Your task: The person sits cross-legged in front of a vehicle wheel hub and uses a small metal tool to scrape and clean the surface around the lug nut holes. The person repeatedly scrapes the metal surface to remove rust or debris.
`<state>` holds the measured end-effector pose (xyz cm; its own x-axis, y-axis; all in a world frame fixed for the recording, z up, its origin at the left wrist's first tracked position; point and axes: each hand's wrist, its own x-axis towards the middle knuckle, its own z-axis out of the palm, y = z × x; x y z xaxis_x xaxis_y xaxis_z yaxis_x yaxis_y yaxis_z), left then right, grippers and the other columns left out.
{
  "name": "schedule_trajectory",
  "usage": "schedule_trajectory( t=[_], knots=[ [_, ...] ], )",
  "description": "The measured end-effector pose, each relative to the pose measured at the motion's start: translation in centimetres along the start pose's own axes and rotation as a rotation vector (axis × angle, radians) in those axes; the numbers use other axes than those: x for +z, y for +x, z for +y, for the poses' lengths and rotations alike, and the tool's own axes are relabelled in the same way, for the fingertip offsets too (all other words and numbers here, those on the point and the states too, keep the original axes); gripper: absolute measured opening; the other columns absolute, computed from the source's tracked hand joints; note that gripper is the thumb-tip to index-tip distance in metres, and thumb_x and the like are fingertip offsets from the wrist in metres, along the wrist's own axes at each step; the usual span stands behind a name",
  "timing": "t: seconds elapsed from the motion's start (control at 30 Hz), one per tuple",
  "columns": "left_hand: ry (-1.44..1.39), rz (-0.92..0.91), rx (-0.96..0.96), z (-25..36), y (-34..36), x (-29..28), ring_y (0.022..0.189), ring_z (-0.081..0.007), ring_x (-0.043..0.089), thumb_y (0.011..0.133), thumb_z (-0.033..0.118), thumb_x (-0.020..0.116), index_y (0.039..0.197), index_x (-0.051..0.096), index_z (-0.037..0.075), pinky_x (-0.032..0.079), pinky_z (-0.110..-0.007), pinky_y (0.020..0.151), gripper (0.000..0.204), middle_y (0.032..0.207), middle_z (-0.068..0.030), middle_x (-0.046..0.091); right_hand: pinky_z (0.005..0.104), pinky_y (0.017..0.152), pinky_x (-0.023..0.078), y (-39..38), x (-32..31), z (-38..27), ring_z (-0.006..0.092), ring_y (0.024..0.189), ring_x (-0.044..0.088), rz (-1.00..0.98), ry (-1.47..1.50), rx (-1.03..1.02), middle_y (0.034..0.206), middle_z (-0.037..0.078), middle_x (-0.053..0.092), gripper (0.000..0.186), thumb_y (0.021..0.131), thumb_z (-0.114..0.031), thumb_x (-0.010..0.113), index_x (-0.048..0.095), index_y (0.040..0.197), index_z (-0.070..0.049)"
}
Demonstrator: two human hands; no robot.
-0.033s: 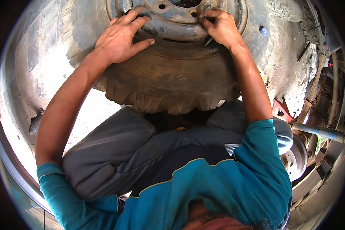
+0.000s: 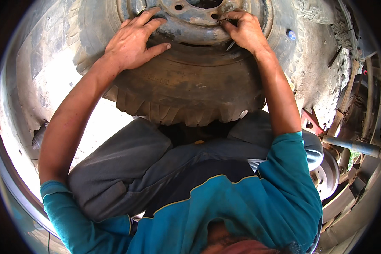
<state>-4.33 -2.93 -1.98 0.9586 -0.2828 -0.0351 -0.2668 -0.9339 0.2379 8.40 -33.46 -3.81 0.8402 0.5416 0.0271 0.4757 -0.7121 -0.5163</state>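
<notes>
A large worn tyre with chunky tread lies before me, fitted on a rusty grey steel wheel rim with bolt holes. My left hand rests palm down across the rim's left edge, fingers and thumb spread, holding nothing. At the rim's right side, my right hand has its thumb and forefinger pinched together beside a bolt hole. Something small and dark shows at those fingertips, too small to name. A thin metal valve stem sticks out just below this hand.
My bent legs in grey trousers flank the tyre's near edge. To the right lie a red metal stand, a pipe-like bar and a round metal drum. A small blue round object sits right of the rim.
</notes>
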Motion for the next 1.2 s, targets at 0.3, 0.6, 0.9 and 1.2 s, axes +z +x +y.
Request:
schedule_trajectory(
  t=[0.3, 0.6, 0.9, 1.2],
  knots=[
    [-0.002, -0.025, -0.020, 0.2, 0.1, -0.2, 0.142, -0.0346, 0.046, 0.094, 0.047, 0.070, 0.145, 0.054, 0.014, 0.037, -0.047, 0.119, 0.063, 0.162, -0.0095, 0.039, 0.0441, 0.091, 0.056, 0.5, 0.2, -0.1, 0.0380, 0.101, 0.070, 0.015, -0.029, -0.176, 0.112, 0.015, 0.073, 0.020, 0.090, -0.019, 0.073, 0.077, 0.106, -0.007],
    [0.069, -0.016, -0.028, 0.5, -0.1, -0.2, 0.140, -0.0347, 0.048, 0.095, 0.048, 0.069, 0.145, 0.053, 0.017, 0.038, -0.048, 0.118, 0.062, 0.163, -0.0080, 0.038, 0.0430, 0.085, 0.056, 0.1, 1.1, -0.3, 0.0394, 0.095, 0.069, 0.104, -0.087, -0.243, 0.106, 0.014, 0.072, 0.019, 0.090, -0.016, 0.075, 0.075, 0.104, -0.003],
    [0.062, -0.027, -0.049, 0.6, -0.1, -0.1, 0.142, -0.0357, 0.046, 0.095, 0.049, 0.069, 0.146, 0.053, 0.017, 0.038, -0.048, 0.119, 0.063, 0.163, -0.0073, 0.038, 0.0463, 0.080, 0.057, -0.1, 2.3, -1.0, 0.0388, 0.088, 0.070, 0.215, -0.056, -0.240, 0.100, 0.013, 0.072, 0.017, 0.088, -0.018, 0.074, 0.076, 0.098, -0.006],
    [0.082, -0.018, -0.043, 0.7, -0.3, -0.1, 0.141, -0.0358, 0.046, 0.096, 0.049, 0.068, 0.147, 0.052, 0.017, 0.038, -0.048, 0.120, 0.062, 0.163, -0.0066, 0.037, 0.0467, 0.082, 0.057, 0.3, 2.6, -1.0, 0.0394, 0.089, 0.070, 0.230, -0.076, -0.237, 0.100, 0.014, 0.072, 0.017, 0.087, -0.018, 0.074, 0.076, 0.098, -0.006]
  ],
)
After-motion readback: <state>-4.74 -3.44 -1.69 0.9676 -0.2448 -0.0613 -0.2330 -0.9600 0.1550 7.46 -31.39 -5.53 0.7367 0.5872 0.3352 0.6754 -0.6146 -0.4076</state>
